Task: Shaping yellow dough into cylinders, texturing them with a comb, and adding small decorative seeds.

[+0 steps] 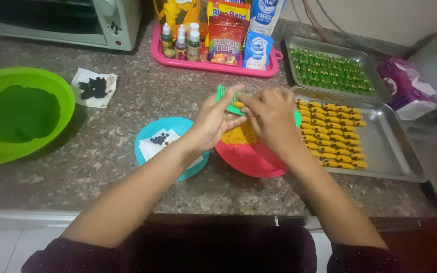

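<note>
My left hand (212, 120) holds a green comb (224, 95) with a small piece of yellow dough (238, 104) lying on its teeth. My right hand (273, 115) has its fingertips pressed on that dough piece and covers the comb's right part, whose tip (298, 118) pokes out beyond it. Both hands hover over a red bowl (251, 161) of yellow-orange dough (238, 135). To the right, a metal tray (390, 146) carries rows of shaped yellow pieces (332, 134).
A blue bowl (150, 132) with paper and dark bits sits left of the red bowl. A green bowl (24, 114) of green dough is far left. Behind: a second tray (330, 71) of green pieces, a pink tray (213, 65) of bottles and packets, an oven (61, 20).
</note>
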